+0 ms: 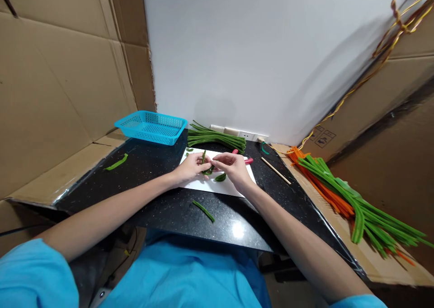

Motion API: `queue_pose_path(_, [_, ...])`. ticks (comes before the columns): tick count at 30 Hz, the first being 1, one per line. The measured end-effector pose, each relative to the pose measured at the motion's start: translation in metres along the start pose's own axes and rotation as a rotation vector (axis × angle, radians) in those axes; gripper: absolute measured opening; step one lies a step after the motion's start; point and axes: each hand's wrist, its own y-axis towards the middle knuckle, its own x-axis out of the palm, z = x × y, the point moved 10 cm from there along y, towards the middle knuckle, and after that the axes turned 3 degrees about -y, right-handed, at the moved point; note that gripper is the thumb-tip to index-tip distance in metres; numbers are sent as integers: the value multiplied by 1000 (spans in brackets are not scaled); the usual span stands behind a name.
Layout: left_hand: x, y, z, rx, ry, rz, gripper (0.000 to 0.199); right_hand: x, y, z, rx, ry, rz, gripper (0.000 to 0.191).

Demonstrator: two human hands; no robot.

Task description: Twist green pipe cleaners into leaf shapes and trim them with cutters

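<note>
Over a white sheet point(210, 186), my left hand point(190, 167) is closed on a dark green fuzzy stem, one end of which sticks up above the fingers. My right hand point(233, 167) meets it from the right, thumb and fingertips pinched on the same green piece. A small dark green bundle point(220, 177) lies on the sheet below my right hand. Short curled green pieces point(189, 149) rest at the sheet's upper left. Red handles point(249, 161) of a tool show beyond my right hand; the rest of the tool is hidden.
A blue basket point(149, 127) stands back left. Dark green stems point(217, 137) lie behind the sheet. Single green pieces lie left point(117, 162) and in front point(204, 211). A wooden stick point(275, 170) is right, with orange point(325, 190) and bright green stems point(369, 208) beyond.
</note>
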Motion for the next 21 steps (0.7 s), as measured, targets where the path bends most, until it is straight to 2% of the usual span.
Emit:
queue_pose_path(7, [8,-4,-2,-62,-37,-60,49,-9,3,-2,18,-12,8,32])
queue_pose_path(21, [-1,-3,7,-46,-32,10,44,-14,9,5,120,97,-41,43])
